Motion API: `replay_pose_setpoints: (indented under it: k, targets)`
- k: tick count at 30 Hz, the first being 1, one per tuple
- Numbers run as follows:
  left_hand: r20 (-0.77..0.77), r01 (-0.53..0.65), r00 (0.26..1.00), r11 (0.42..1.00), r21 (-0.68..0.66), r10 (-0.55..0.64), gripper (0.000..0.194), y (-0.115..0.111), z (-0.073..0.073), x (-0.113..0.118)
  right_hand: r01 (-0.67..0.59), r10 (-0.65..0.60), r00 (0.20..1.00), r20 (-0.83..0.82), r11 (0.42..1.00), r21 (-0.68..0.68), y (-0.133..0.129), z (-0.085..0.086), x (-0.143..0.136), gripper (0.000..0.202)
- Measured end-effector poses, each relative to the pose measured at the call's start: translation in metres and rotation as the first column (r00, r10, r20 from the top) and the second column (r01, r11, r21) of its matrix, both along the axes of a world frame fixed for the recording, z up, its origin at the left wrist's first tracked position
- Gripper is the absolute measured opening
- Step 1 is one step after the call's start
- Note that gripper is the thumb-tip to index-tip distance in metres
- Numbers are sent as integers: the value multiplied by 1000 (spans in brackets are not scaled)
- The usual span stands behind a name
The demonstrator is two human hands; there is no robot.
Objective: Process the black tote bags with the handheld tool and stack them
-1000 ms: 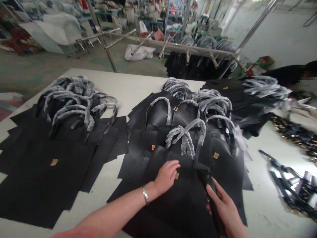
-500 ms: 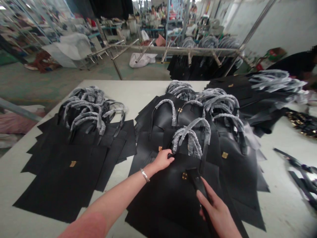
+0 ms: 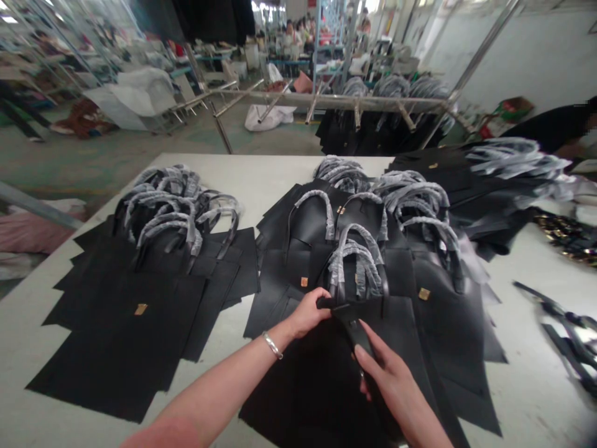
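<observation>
- The left hand (image 3: 310, 316) pinches the top edge of the near black bag (image 3: 308, 386), thumb and fingers drawn narrow on it; a second ago it lay loosely spread over the front.
- The right hand (image 3: 389, 370) wraps a dark elongated piece (image 3: 351, 330), whose exact kind I cannot tell; since half a second ago it has shifted left, and the far end now reaches the bag's top edge, close to the left hand.
- The bag's gold clasp, plain to see half a second ago, is now hidden by the piece and the right hand.
- The wrapped handles (image 3: 357, 258) now rise straighter beyond the top edge; earlier one loop leaned right.
- The near black bag lies at the near end of the middle stack, other black bags beyond it and to its right.
- The left stack (image 3: 116, 336) stays put; a narrow bare strip separates it from the middle stack, widening towards the far edge of the worktop (image 3: 261, 174).
- On the right, bare surface runs from the middle stack to some loose black straps (image 3: 564, 330), with a heap of gold-and-black pieces (image 3: 566, 233) farther back.
- Beyond the far edge stands a metal rack (image 3: 336, 98).
</observation>
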State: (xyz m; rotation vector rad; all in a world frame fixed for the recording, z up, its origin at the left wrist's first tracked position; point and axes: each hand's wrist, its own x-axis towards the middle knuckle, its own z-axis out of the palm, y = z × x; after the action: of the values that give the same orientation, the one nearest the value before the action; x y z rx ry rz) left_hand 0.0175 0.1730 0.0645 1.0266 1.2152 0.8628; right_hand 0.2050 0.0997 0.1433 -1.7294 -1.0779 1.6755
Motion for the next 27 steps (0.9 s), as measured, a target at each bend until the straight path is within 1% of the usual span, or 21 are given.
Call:
replay_pose_setpoints:
  k: [2,5,7,9,11,13,15,16,18,19,21,22,24,27]
  targets:
    - [54,14,998,1000,3,-14,25,-4,2,3,5,-6,1000,25,999,42,1,3,-1,79]
    - [135,0,991,999,-50,7,27,-8,3,5,64,-75,993,92,992,110,2,3,0,79]
    - [121,-24,992,996,-84,34,28,-9,3,4,55,-62,994,91,996,75,0,2,2,81]
    - [74,-37,996,996,-79,43,28,-9,3,3,13,-14,998,59,1000,23,-3,-1,3,83]
    - [79,-39,996,994,-101,47,29,-10,3,2,23,-24,998,57,999,24,-3,-2,3,84]
    - [128,-79,987,981,-175,102,35,-13,2,0,88,-95,991,96,993,79,0,1,3,84]
    - [188,-154,960,953,-261,207,44,-19,2,-2,130,-141,984,109,986,100,3,6,4,86]
    - [229,-194,937,938,-287,264,46,-23,2,-4,132,-141,985,100,987,91,2,9,6,87]
    - [345,-255,871,922,-292,351,46,-32,3,-8,89,-92,993,69,995,44,-3,12,8,90]
    - [413,-264,836,924,-277,362,44,-36,5,-9,56,-57,997,60,998,20,-8,12,8,91]
    - [516,-246,792,944,-221,327,41,-45,8,-10,-25,25,998,63,1000,-10,-18,9,4,90]
    - [541,-231,787,954,-190,298,40,-49,10,-10,-62,63,996,63,998,-13,-22,7,0,88]
    - [545,-202,802,970,-139,245,36,-55,14,-7,-115,114,992,50,993,2,-26,4,-12,85]
    - [518,-217,820,970,-109,242,31,-60,20,-2,-150,148,988,35,987,62,-22,6,-30,78]
